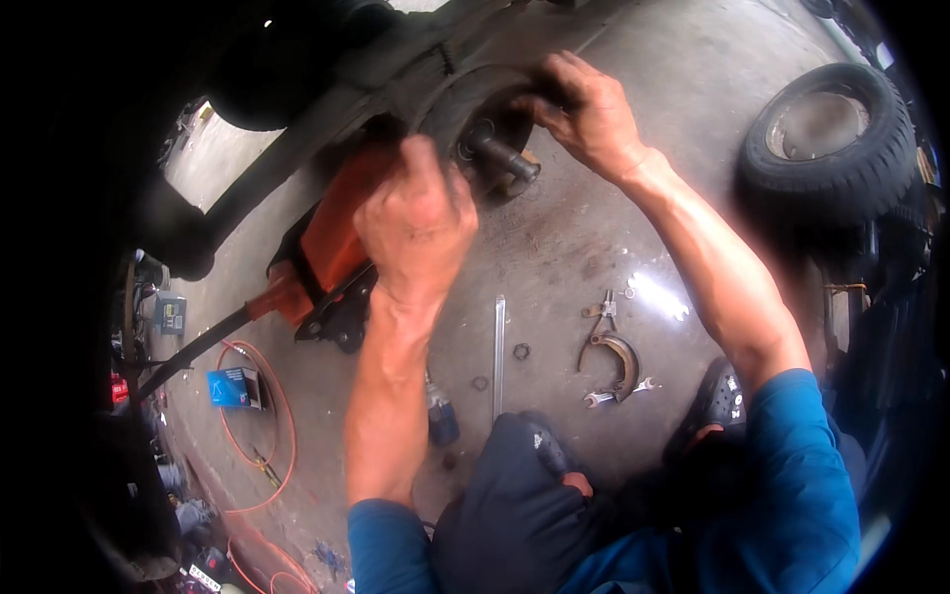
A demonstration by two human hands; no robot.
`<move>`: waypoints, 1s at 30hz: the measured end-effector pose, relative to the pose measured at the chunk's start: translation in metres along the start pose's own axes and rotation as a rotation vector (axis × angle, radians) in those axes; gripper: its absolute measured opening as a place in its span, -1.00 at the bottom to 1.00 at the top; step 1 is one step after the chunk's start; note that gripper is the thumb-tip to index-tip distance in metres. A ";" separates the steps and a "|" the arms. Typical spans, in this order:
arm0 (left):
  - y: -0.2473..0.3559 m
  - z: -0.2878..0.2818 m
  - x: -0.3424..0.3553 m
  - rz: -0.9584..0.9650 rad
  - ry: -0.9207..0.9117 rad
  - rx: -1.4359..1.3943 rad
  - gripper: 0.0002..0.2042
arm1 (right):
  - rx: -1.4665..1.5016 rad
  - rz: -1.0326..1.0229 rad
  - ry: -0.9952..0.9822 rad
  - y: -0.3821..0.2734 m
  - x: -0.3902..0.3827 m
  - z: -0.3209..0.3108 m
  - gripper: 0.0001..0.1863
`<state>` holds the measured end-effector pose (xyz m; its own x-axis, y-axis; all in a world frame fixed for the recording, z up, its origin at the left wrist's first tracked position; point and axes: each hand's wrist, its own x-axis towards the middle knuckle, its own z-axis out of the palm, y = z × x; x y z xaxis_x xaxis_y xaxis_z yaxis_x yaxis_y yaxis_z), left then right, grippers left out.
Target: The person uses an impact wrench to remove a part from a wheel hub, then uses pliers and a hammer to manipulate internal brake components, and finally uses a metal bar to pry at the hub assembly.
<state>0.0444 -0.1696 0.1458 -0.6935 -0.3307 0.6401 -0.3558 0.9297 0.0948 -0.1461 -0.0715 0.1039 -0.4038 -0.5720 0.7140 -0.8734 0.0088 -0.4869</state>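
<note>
An axle spindle with a dark metal end juts out of a drum brake assembly at the upper middle. Along its upper edge runs a curved dark brake part, probably a shoe. My right hand is closed on the right end of this curve, fingertips hidden behind it. At the left side of the assembly, my left hand is curled closed, slightly blurred; whatever it holds is hidden. Behind this hand stands an orange floor jack, beneath the dark axle.
On the concrete lie a curved brake shoe, wrenches, a long metal strip and a nut. A wheel with tyre is at the right. Left are a blue box and an orange hose; a dark blue bottle stands near my left forearm.
</note>
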 end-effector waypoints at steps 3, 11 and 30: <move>-0.001 0.010 -0.020 -0.034 -0.023 -0.061 -0.67 | 0.020 0.016 0.020 -0.003 -0.002 0.002 -0.67; -0.001 -0.006 0.008 0.240 0.048 0.052 -0.58 | -0.029 -0.057 -0.070 -0.004 0.002 0.007 -0.60; -0.002 0.005 -0.015 0.140 0.009 -0.005 -0.51 | -0.108 0.107 0.119 -0.019 -0.005 0.018 -0.59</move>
<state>0.0520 -0.1676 0.1322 -0.7303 -0.1964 0.6543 -0.2530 0.9674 0.0080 -0.1225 -0.0832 0.1002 -0.5195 -0.4623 0.7186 -0.8454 0.1557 -0.5110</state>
